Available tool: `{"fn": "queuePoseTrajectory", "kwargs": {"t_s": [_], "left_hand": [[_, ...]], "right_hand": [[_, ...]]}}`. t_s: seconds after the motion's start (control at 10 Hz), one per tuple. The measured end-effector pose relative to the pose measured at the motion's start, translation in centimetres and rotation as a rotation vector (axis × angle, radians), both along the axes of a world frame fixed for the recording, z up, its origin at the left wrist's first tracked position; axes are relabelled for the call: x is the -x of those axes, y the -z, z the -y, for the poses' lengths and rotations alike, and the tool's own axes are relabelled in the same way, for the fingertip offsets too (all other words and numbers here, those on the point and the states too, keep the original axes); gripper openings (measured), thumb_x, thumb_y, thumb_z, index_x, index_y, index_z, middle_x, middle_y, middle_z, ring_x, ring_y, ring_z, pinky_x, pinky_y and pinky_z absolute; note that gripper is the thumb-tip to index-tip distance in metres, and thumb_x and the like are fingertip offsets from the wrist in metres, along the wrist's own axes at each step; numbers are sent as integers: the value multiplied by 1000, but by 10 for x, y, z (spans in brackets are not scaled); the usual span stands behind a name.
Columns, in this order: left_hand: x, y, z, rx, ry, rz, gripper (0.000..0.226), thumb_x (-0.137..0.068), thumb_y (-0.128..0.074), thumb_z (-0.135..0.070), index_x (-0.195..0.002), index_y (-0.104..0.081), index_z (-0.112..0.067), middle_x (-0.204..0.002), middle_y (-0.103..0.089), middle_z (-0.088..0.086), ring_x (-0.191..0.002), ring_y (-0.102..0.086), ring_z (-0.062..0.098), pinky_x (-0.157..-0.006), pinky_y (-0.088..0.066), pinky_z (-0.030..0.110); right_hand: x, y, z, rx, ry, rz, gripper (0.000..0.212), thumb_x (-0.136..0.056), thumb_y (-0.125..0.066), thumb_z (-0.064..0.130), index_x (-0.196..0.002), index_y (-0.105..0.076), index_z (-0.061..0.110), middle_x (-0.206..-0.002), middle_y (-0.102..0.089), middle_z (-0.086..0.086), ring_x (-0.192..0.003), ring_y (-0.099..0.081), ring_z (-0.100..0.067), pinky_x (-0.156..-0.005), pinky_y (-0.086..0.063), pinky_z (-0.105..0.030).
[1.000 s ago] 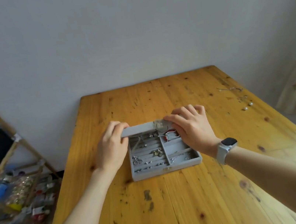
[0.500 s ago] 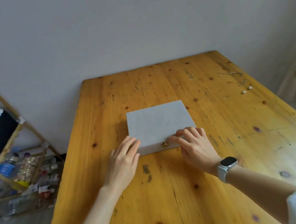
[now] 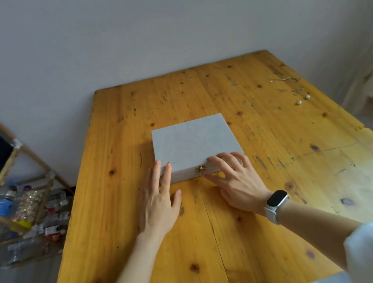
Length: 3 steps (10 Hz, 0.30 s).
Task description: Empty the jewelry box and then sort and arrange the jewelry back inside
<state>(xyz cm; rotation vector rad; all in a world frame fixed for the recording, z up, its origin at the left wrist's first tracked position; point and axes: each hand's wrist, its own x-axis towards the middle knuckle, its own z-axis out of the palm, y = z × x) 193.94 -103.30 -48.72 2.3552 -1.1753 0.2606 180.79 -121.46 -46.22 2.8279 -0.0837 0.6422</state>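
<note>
Now jewelry box (image 3: pixel 193 143) lid-down, latched.

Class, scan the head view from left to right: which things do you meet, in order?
Wooden shelf rack → left hand → brass clasp → right hand → smartwatch → loose pearls.

A home room: worn wooden table (image 3: pixel 219 234), plain wall (image 3: pixel 162 23), cluttered bamboo shelf (image 3: pixel 2 170).
</note>
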Motion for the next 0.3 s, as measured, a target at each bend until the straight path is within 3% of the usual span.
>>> {"fn": "queuePoseTrajectory", "kwargs": {"t_s": [0.1,0.2,0.3], "left_hand": [[-1,2,0,-1,-19,27,70,-88,-53,-30,-144,-11,-24,-155,-10,5,-126,-42,32,-90,-44,45],[3,-2,-2,-26,-59,60,74,-86,-56,-33,-144,-12,-21,-155,-10,5,-112,-53,34,-81,-47,43],[6,-6,1,-71,-134,36,83,-88,-47,-45,-145,8,-22,-154,4,3,-127,-41,32,-99,-36,48]], "right_hand": [[0,0,1,-5,22,-41,41,-78,-47,22,-116,-59,30,-129,-39,-6,-116,-40,-28,-96,-32,-48],[5,-13,-9,-221,25,-48,42,-82,-38,19,-117,-59,28,-126,-51,-7,-117,-46,-30,-96,-39,-52],[3,-54,-15,-777,-25,111,37,-90,-45,10,-124,-55,20,-120,-58,-4,-116,-49,-22,-97,-42,-48]]}}
